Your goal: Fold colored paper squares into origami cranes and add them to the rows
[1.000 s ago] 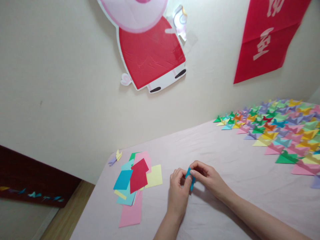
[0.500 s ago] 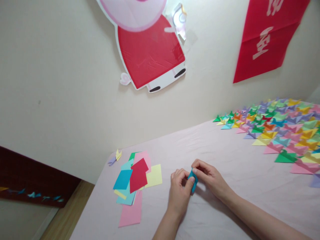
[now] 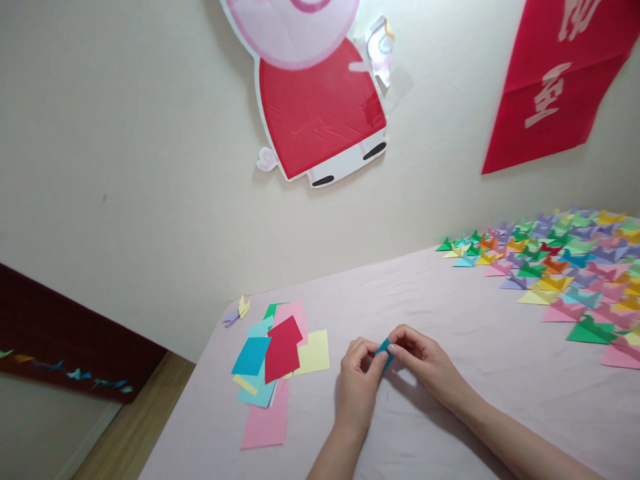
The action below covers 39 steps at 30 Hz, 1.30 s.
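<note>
A small folded piece of blue paper (image 3: 385, 347) is pinched between my two hands above the pale pink cloth (image 3: 400, 433). My left hand (image 3: 361, 373) grips its left side with thumb and forefinger. On the other side, my right hand (image 3: 417, 357) pinches the upper right edge with thumb and fingertips. Most of the paper is covered by my fingers, so its exact folded shape is hard to make out. To the left lies a loose pile of coloured paper sheets, with a red sheet (image 3: 283, 350) on top and a blue sheet (image 3: 251, 356) beside it.
Many folded paper birds (image 3: 555, 267) stand in rows on the right. Two small folded pieces, one yellow (image 3: 243, 307) and one purple (image 3: 231, 318), lie at the back left corner. The wall behind carries a cartoon pig sticker (image 3: 320, 113) and a red banner (image 3: 545, 100).
The blue paper shows less of its surface now and looks narrower between my fingers. Both hands keep their pinch on it. The camera view has shifted slightly.
</note>
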Each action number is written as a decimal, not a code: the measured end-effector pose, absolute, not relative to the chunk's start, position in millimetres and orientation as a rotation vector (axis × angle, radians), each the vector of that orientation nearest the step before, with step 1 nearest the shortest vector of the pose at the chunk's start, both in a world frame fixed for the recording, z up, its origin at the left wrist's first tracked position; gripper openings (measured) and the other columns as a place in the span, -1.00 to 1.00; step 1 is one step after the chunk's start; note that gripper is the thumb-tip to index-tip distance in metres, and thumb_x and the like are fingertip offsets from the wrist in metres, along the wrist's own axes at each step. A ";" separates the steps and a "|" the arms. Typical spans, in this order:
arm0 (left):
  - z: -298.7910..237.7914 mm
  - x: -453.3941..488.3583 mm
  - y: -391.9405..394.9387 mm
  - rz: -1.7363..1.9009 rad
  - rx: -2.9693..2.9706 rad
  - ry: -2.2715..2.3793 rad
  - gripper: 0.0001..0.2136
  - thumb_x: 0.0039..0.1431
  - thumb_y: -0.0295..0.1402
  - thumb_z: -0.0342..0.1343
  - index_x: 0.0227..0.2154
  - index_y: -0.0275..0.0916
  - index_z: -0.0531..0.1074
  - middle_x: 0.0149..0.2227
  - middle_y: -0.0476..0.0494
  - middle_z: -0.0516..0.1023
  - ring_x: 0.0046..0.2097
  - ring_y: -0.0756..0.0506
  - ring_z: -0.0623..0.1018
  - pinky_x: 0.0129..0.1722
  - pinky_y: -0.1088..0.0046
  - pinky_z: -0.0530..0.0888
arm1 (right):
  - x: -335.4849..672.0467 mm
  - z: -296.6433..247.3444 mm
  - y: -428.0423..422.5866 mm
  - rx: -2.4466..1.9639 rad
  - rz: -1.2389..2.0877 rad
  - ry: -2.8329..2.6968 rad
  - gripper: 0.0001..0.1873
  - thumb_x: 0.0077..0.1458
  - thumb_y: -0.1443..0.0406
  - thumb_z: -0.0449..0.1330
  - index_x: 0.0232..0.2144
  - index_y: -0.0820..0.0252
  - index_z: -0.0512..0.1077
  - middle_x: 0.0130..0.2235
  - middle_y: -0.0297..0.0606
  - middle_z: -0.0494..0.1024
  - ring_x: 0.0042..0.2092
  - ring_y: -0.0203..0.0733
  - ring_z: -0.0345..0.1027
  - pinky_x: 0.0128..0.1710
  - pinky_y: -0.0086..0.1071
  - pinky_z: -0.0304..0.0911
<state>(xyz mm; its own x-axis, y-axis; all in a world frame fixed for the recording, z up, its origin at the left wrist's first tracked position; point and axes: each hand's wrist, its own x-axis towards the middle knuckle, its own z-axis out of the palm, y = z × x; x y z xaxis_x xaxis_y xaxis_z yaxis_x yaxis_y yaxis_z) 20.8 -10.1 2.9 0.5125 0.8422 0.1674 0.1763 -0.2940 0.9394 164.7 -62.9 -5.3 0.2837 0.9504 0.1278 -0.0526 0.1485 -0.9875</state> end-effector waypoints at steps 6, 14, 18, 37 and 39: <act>5.3 21.2 -9.5 0.904 1.664 0.860 -0.75 0.20 -0.16 0.18 -0.47 -0.22 0.47 -0.39 -0.02 0.41 -0.30 -0.07 0.39 -0.29 0.45 0.30 | 164.2 -3.3 -62.7 -1.207 0.896 -1.046 -0.67 0.07 0.00 0.25 -0.45 0.14 0.42 -0.47 -0.37 0.40 -0.41 -0.25 0.25 -0.40 -0.34 0.21; 4.3 22.1 -7.7 0.937 1.631 0.884 -0.69 0.16 -0.08 0.18 -0.52 -0.22 0.45 -0.43 -0.02 0.38 -0.34 -0.07 0.37 -0.32 0.44 0.29 | 163.8 -8.1 -62.4 -1.200 0.902 -1.059 -0.67 0.10 0.01 0.24 -0.41 0.15 0.44 -0.44 -0.35 0.43 -0.39 -0.23 0.28 -0.39 -0.35 0.22; 2.0 22.0 -6.7 0.949 1.627 0.891 -0.68 0.16 -0.07 0.17 -0.52 -0.22 0.43 -0.43 -0.01 0.35 -0.35 -0.06 0.35 -0.34 0.45 0.29 | 163.2 -7.3 -63.0 -1.204 0.912 -1.064 -0.67 0.11 0.00 0.22 -0.39 0.15 0.43 -0.44 -0.34 0.43 -0.38 -0.22 0.30 -0.37 -0.34 0.24; -2.1 23.8 -11.6 0.876 1.580 0.938 -0.86 0.19 -0.28 0.09 -0.43 -0.20 0.36 -0.40 0.03 0.30 -0.35 -0.03 0.29 -0.33 0.48 0.27 | 157.0 -2.0 -66.5 -1.407 0.704 -1.245 -0.69 0.17 0.10 0.12 -0.54 0.11 0.28 -0.51 -0.39 0.30 -0.45 -0.23 0.17 -0.45 -0.38 0.11; 1.3 23.6 -11.9 0.889 1.564 0.933 -0.88 0.19 -0.28 0.09 -0.40 -0.20 0.37 -0.39 0.03 0.31 -0.35 -0.03 0.30 -0.34 0.49 0.28 | 158.5 -2.9 -66.4 -1.401 0.691 -1.247 -0.69 0.18 0.10 0.11 -0.53 0.11 0.27 -0.49 -0.39 0.29 -0.44 -0.23 0.18 -0.44 -0.38 0.12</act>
<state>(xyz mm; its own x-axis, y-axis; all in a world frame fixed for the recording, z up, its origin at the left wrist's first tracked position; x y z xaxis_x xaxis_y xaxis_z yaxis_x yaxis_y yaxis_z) 23.6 -11.9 1.3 0.4177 0.9056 0.0738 0.1178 -0.1345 0.9839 158.5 -66.4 -2.9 0.2804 0.9334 0.2241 0.3040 0.1351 -0.9430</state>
